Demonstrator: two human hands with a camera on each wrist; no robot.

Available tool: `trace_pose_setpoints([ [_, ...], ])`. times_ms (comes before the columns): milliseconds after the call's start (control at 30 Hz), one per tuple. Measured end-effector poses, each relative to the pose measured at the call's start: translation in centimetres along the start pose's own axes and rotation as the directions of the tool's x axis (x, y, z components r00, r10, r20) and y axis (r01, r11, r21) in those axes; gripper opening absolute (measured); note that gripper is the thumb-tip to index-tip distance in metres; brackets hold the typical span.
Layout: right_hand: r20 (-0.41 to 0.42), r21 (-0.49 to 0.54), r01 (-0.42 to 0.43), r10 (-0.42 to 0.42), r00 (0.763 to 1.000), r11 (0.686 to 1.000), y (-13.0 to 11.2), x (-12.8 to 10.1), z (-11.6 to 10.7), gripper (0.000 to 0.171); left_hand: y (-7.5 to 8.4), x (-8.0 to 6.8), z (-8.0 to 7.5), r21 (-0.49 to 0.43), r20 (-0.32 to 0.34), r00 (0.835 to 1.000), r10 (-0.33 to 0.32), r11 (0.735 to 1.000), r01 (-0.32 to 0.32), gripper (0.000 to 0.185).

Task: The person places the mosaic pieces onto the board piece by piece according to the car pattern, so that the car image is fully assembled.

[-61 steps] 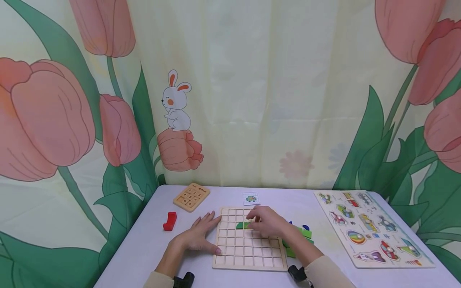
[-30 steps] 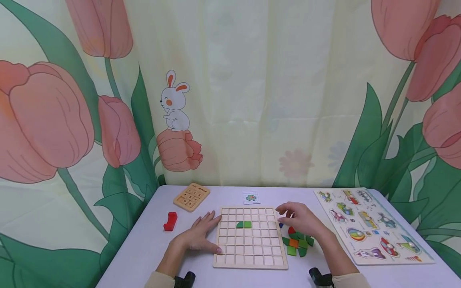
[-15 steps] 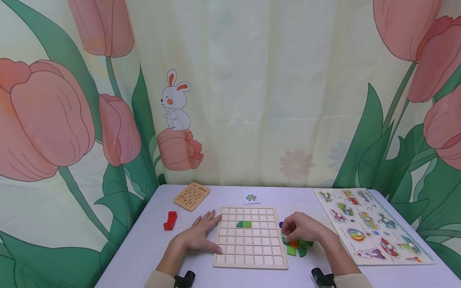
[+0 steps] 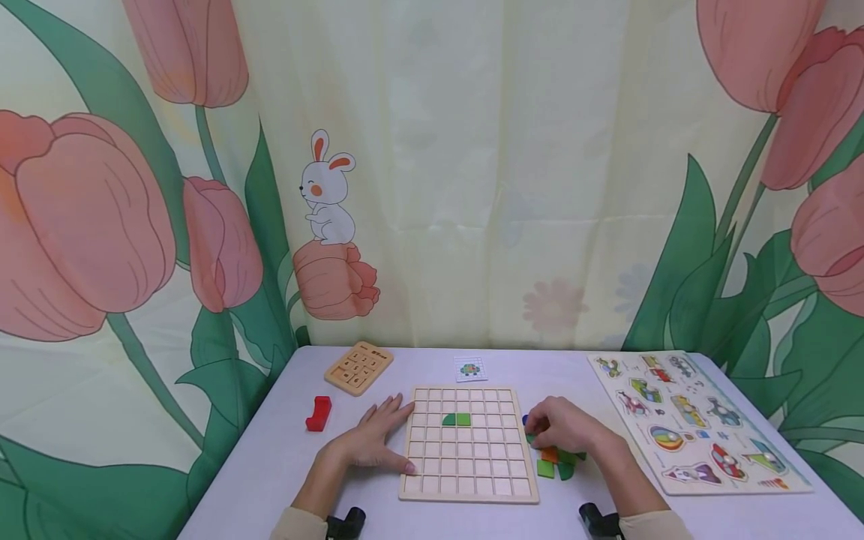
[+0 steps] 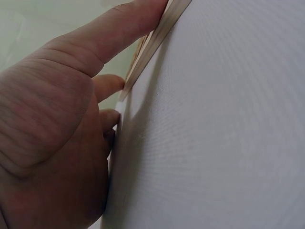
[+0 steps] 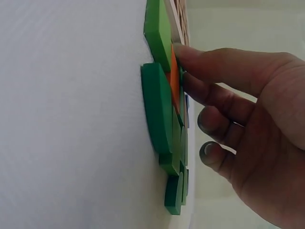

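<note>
A wooden grid board (image 4: 480,471) lies before me, with a dark green quarter-round piece (image 4: 449,420) and a light green square (image 4: 463,419) side by side in its upper cells. My left hand (image 4: 370,444) rests at the board's left edge, fingers spread; in the left wrist view its thumb (image 5: 128,21) touches the wooden rim. Right of the board, my right hand (image 4: 565,424) pinches a dark green piece (image 6: 181,71) between thumb and index finger, low over the loose pieces. Its shape is mostly hidden. Beneath lie an orange piece (image 4: 550,454) and a lime green square (image 4: 545,469).
A small pattern card (image 4: 470,369) lies behind the board. To the left are a red block (image 4: 319,413) and a wooden number board (image 4: 358,369). A large picture puzzle board (image 4: 698,427) takes up the right side. A blue piece (image 4: 526,420) peeks out beside the right hand.
My right hand left the board's green square, moved right to the loose pieces and lowered onto them, its fingers closing on a dark green piece. The left hand has stayed put.
</note>
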State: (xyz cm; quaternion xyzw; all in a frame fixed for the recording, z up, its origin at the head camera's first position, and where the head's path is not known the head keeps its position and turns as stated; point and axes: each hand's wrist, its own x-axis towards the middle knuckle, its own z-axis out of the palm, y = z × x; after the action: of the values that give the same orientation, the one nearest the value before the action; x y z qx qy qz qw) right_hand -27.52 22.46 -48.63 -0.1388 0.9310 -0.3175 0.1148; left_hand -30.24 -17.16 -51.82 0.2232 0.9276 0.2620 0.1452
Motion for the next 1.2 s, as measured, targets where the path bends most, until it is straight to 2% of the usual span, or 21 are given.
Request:
trace_pose_setpoints([
  [200, -0.078, -0.075, -0.043, 0.037, 0.996, 0.996, -0.47, 0.18, 0.32, 0.014, -0.14, 0.09, -0.04, -0.019, -0.006, 1.000, 0.009, 1.000, -0.009, 0.118],
  [400, -0.080, -0.118, -0.059, 0.049, 0.996, 0.991, -0.96, 0.14, 0.62, 0.017, -0.32, 0.07, 0.01, -0.020, -0.003, 1.000, 0.008, 1.000, -0.008, 0.117],
  [1200, -0.047, -0.069, -0.078, 0.075, 0.996, 0.995, -0.72, 0.36, 0.91, 0.017, -0.19, -0.04, -0.13, -0.009, -0.002, 1.000, 0.025, 1.000, -0.025, 0.117],
])
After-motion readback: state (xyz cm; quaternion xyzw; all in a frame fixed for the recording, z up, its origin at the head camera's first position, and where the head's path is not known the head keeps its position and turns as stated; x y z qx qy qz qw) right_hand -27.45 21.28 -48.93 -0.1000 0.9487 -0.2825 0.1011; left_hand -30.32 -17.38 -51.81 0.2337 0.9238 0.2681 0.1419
